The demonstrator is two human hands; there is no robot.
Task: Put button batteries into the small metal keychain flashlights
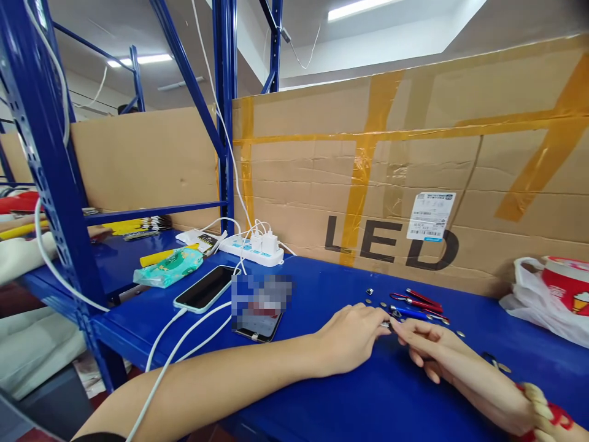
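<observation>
My left hand reaches in over the blue tabletop, fingers closed in a pinch. Facing it, my right hand pinches with thumb and forefinger, its other fingers loosely curled. Their fingertips meet around a small dark and silvery piece, mostly covered, whose kind I cannot make out. Just beyond the fingers lie a blue metal tube and several red metal tubes, some with cord loops. Small round metal discs, one to the right of the tubes, are scattered about, and a small metal part lies behind.
Left of my forearm are a phone on a white cable and a second, partly blurred phone. Behind them sit a white power strip and a green tissue pack. A cardboard sheet walls the back; a plastic bag stands right.
</observation>
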